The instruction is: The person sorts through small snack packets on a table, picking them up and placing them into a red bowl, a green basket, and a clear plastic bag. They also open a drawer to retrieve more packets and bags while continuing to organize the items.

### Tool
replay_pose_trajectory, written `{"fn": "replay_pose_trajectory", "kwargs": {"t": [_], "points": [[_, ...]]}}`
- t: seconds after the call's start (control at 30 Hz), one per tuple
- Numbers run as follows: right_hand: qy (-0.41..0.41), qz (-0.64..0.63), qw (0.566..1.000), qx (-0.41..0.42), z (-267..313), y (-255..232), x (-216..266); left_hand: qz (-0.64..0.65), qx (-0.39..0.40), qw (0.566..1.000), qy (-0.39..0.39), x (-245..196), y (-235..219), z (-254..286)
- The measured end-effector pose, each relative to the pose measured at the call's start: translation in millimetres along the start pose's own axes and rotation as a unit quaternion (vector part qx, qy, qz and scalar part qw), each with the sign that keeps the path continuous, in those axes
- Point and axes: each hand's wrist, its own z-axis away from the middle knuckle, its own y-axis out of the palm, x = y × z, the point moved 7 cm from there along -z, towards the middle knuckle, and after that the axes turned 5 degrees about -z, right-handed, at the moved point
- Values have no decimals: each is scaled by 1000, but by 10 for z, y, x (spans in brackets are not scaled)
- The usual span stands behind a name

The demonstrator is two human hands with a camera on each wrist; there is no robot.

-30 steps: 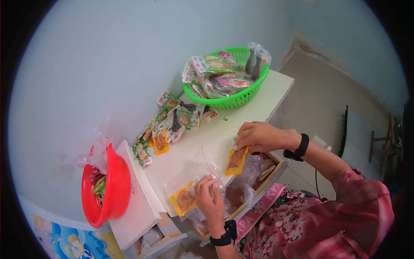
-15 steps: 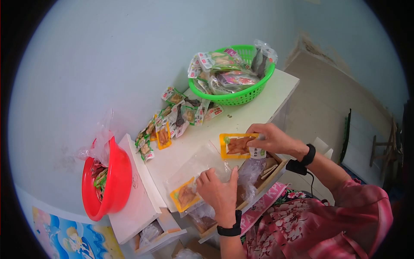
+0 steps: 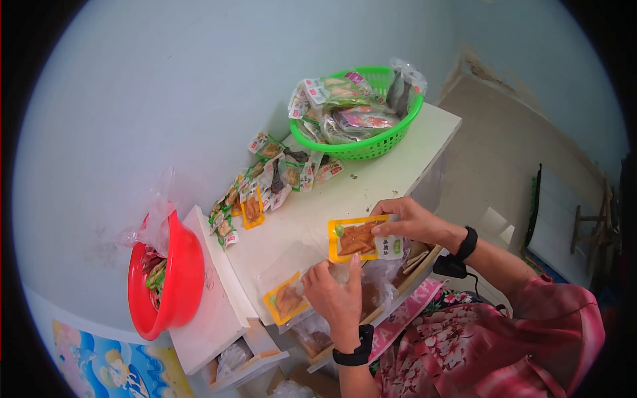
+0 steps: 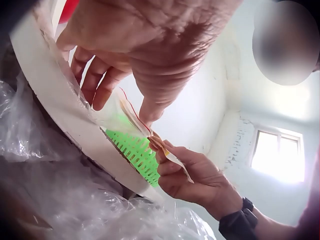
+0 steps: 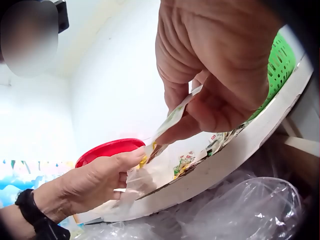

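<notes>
My right hand (image 3: 419, 222) pinches a yellow-edged snack packet (image 3: 358, 240) by its white end, thumb on top, over the front of the table. The packet's printed face and brown food show in the head view. My left hand (image 3: 337, 302) has its thumb and fingers spread apart at a clear zip bag (image 4: 125, 107) with a red line along its mouth. The left thumb tip meets the packet's lower edge in the head view. A second yellow-edged packet (image 3: 286, 300) lies at the bag's far end, left of that hand.
Several small snack packets (image 3: 252, 205) are heaped along the wall. Behind them stands a green basket (image 3: 371, 147) full of larger packets. A red basin (image 3: 182, 278) sits at the left. Below my hands, an open drawer (image 3: 405, 292) holds crumpled clear plastic (image 3: 381, 273).
My right hand first lifted the packet and turned it to lie crosswise, then brought it down and left to the left thumb. The left thumb and fingers have spread apart.
</notes>
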Motion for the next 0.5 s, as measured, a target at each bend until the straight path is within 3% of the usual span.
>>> {"fn": "replay_pose_trajectory", "kwargs": {"t": [0.07,0.17,0.37,0.5], "points": [[43,-1,999,23,43,38,38,24,8,1000,-10,29,2,11],[42,-6,999,28,53,58,47,59,17,998,-18,66,12,46],[-100,153,983,-21,-10,59,94,113,1,993,-30,160,14,89],[-76,188,979,9,10,135,210,85,-15,996,-6,32,-59,53]]}}
